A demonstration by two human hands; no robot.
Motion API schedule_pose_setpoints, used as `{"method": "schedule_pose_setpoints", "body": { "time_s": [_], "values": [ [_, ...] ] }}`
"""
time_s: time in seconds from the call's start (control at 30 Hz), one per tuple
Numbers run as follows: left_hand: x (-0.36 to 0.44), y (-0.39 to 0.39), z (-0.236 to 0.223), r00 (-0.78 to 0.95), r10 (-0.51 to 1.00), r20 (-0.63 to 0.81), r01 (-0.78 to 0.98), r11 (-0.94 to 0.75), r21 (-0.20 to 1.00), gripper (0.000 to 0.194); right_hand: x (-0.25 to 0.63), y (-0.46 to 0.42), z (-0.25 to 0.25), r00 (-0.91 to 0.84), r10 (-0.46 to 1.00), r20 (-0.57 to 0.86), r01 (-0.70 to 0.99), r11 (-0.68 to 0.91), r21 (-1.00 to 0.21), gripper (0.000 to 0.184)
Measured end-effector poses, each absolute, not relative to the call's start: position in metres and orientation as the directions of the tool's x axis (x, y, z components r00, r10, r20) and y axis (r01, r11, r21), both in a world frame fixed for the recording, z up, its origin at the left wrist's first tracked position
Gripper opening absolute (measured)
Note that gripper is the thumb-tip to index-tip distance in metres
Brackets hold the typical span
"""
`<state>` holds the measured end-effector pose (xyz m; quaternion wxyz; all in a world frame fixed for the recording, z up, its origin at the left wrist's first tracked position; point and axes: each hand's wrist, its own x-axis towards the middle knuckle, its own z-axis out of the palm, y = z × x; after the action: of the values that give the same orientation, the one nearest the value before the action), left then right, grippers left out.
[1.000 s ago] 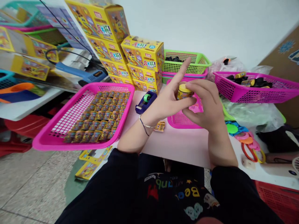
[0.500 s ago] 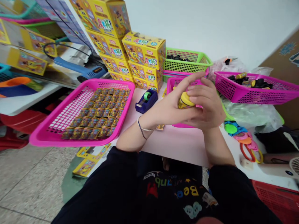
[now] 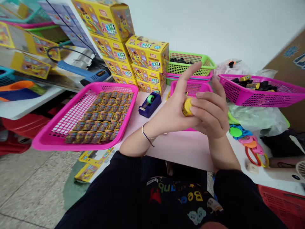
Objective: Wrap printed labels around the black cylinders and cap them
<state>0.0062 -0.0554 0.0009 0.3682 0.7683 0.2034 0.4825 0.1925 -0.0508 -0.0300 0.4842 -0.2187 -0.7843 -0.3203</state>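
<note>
A small yellow-capped cup is gripped between both hands above the table. My left hand closes on it from the left, its index finger raised and straight. From the right, the fingers of my right hand bend over the cup's yellow end. Most of the cup's body is hidden by the hands. Behind them sits a pink basket, its contents largely covered. To the left, a big pink basket holds rows of small wrapped cups.
A blue tape dispenser stands left of the hands. Yellow printed boxes are stacked behind it. A green basket with black pieces is at the back; another pink basket sits at right. A blue heat gun lies at left.
The cup has turned so its yellow end tilts more to the right. My left index finger has lifted away from the right hand, and the hands sit slightly further apart.
</note>
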Motion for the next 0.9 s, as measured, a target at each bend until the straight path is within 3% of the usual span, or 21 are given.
{"method": "schedule_pose_setpoints", "body": {
  "time_s": [0.1,0.37,0.47,0.6,0.77,0.9],
  "values": [
    [0.007,-0.055,0.002,0.530,0.607,0.591,-0.212,-0.580,0.786,0.096,0.193,-0.056,-0.027,-0.409,-0.018,0.912,0.679,0.662,0.318,0.035],
    [0.022,-0.051,-0.009,0.370,0.595,0.713,-0.188,-0.704,0.685,0.082,0.186,-0.063,-0.018,-0.375,0.005,0.927,0.738,0.607,0.296,0.028],
    [0.009,-0.059,-0.002,0.255,0.570,0.781,-0.082,-0.792,0.605,0.065,0.185,-0.061,-0.017,-0.375,0.054,0.926,0.755,0.597,0.271,0.032],
    [-0.017,-0.084,-0.004,0.283,0.568,0.773,0.139,-0.822,0.553,0.035,0.180,-0.061,-0.017,-0.397,0.072,0.915,0.642,0.735,0.221,0.041],
    [-0.058,-0.117,-0.030,0.172,0.751,0.638,0.261,-0.659,0.706,0.050,0.167,-0.055,-0.027,-0.535,-0.005,0.845,0.496,0.808,0.319,0.041],
    [-0.128,-0.126,-0.043,0.011,0.920,0.391,0.536,-0.336,0.774,0.062,0.160,-0.055,-0.030,-0.588,0.013,0.809,0.434,0.848,0.303,0.050]
  ]
}}
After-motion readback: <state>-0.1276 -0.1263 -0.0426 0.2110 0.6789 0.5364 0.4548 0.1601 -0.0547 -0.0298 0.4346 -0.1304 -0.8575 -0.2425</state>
